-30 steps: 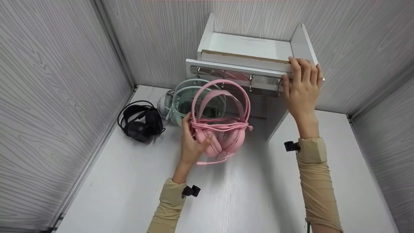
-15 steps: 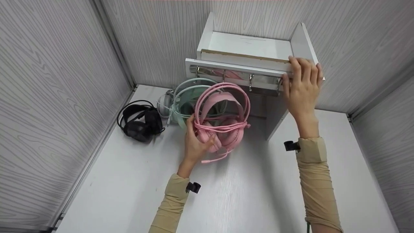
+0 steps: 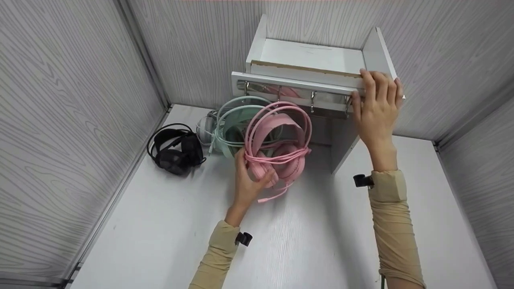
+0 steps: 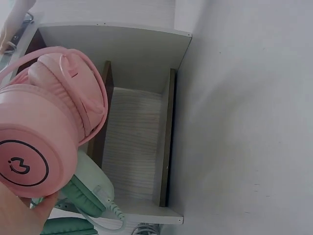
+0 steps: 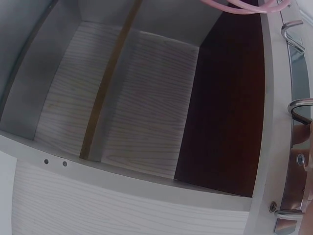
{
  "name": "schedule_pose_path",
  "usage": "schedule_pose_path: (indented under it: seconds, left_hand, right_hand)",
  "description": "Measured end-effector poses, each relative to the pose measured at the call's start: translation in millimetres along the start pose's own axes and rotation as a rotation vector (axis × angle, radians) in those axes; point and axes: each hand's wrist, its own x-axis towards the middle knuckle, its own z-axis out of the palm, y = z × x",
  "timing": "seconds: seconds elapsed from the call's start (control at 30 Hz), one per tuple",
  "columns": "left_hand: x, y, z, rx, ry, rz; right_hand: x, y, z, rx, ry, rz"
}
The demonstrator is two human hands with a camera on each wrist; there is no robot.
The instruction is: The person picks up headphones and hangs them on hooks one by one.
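My left hand (image 3: 249, 182) grips a pink headset (image 3: 297, 160) by its left ear cup, thumb in front and fingers behind. The headset's cable is wound around it, and its headband overlaps the second hook from the left in the head view. In the left wrist view the ear cup (image 4: 29, 142) fills the left side, with fingertips (image 4: 45, 205) under it. Behind it, a mint green headset (image 3: 231, 124) hangs at the leftmost hook (image 3: 246, 86). My right hand (image 3: 377, 108) holds the right end of the white shelf unit (image 3: 313, 56), fingers over its upper front edge.
A black headset (image 3: 174, 156) lies on the white table (image 3: 160, 241) at the left. A white headset (image 3: 204, 129) stands beside the green one. Two more hooks (image 3: 313, 100) are on the rail to the right. Grey wood-patterned walls (image 3: 72, 100) enclose the table.
My left hand has moved the pink headset slightly right and away from me, closer to the hook rail, its headband turning a little. The right hand stays on the shelf unit.
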Motion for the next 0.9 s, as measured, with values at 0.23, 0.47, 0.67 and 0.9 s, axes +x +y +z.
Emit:
schedule_pose_path:
  seconds: [0.23,0.47,0.67,0.9]
  left_hand:
    - [-7.2,-4.6,-4.1,-0.049,0.058,0.039]
    - [-3.9,-7.3,-14.1,-0.058,0.114,0.043]
    - [-0.1,-10.1,-24.7,0.014,0.113,0.072]
    - [4.7,-14.6,-39.2,0.082,0.157,0.107]
  right_hand:
    - [0.1,0,1,0.0,0.002,-0.001]
    - [0.1,1,-1,-0.003,-0.002,0.006]
    - [0.0,0,-2,0.008,-0.002,0.002]
    - [0.2,-1,-1,0.012,0.0,0.005]
